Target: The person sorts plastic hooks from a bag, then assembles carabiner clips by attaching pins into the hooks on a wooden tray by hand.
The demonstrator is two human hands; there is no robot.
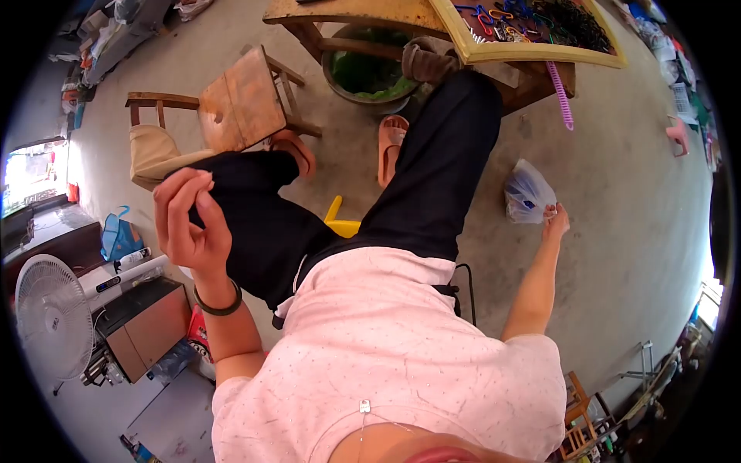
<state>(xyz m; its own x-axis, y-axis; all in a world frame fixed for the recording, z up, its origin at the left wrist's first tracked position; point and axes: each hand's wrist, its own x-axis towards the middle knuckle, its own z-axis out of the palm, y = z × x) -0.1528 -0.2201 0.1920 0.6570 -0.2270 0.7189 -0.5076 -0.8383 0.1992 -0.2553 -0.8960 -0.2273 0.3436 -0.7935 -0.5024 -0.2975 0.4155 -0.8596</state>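
On the right, my right hand [556,222] is closed on the edge of a translucent plastic bag [528,189] with a dark blue print. The bag hangs out to my side, above the concrete floor; its contents are not clear. Raised over my left thigh is my left hand [189,220], fingers curled and thumb close to the fingertips. Whether anything small is pinched there, I cannot make out. A dark bangle [220,301] circles my left wrist.
Ahead, a wood-framed tray [540,55] of colored carabiners and dark metal pieces rests on a wooden table [363,14]. Beneath stands a basin [370,65]. A wooden chair [247,100] is front left, a white fan [54,316] further left. A pink coil [560,96] hangs from the tray.
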